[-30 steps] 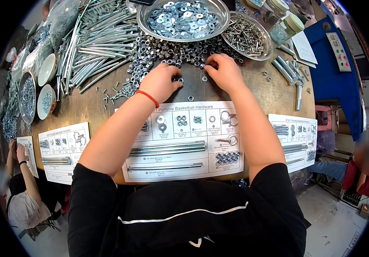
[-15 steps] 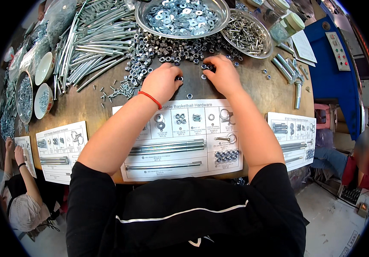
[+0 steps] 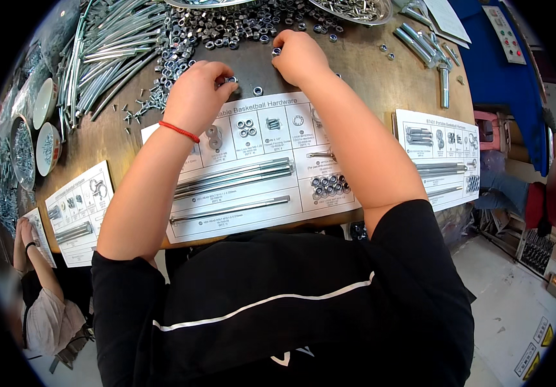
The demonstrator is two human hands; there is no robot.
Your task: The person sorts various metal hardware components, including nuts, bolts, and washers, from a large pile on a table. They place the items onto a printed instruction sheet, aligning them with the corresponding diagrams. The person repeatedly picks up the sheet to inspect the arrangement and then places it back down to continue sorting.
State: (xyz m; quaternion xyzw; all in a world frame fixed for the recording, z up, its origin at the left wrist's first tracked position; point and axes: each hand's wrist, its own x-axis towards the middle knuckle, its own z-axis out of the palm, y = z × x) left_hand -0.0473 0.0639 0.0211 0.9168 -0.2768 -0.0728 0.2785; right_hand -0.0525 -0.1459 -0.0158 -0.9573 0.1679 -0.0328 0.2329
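The left hand has its fingers together on a nut, just beyond the printed sheet at the worktop's near edge; the right hand pinches another nut. A loose nut lies between them. Few look picked out; most are left in the nut heap toward the far edge. A steel dish there holds metal pins; a white bowl by the left edge holds small metal pieces.

Silvery nuts at top; silvery bolts, upper left. Red wristband, left of centre. Black shirt with one white line, bottom. White sheet with black grid, centre. Brown table; blue machine, upper right.
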